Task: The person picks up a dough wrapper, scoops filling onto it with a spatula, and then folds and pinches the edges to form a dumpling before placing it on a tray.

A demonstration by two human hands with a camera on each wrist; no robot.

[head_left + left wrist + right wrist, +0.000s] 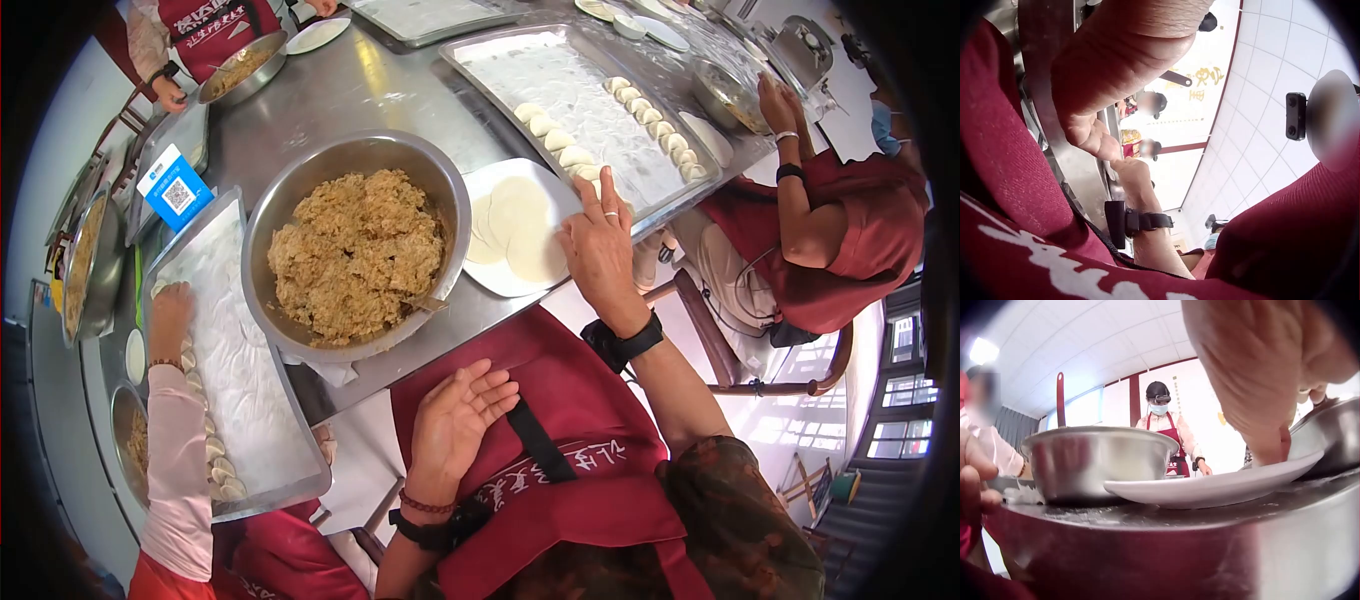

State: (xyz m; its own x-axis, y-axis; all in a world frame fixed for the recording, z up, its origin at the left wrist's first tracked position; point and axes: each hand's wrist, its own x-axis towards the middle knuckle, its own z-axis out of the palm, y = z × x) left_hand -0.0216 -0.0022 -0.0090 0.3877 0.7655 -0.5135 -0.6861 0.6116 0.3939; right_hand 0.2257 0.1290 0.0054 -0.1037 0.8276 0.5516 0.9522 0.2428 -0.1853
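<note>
My left hand [455, 415] is held palm up in front of the apron, fingers loosely bent, with nothing on the palm. Its own wrist view shows the thumb side of the left hand [1110, 69] large and close. My right hand [603, 250] reaches over the right rim of a white plate [490, 283]. Its index finger extends toward the near end of a row of dumplings [560, 140], while the thumb is by the plate's rim. Round dough wrappers [520, 225] lie overlapping on that plate. Beside it, a steel bowl [455, 225] holds minced filling [355, 250] with a utensil in it.
A floured metal tray [640, 90] carries two dumpling rows at the right. Another tray [245, 400] stands left, where another person's hand [170, 315] touches it. A blue QR-code card [175, 190] stands behind. More people work around the steel table [400, 90].
</note>
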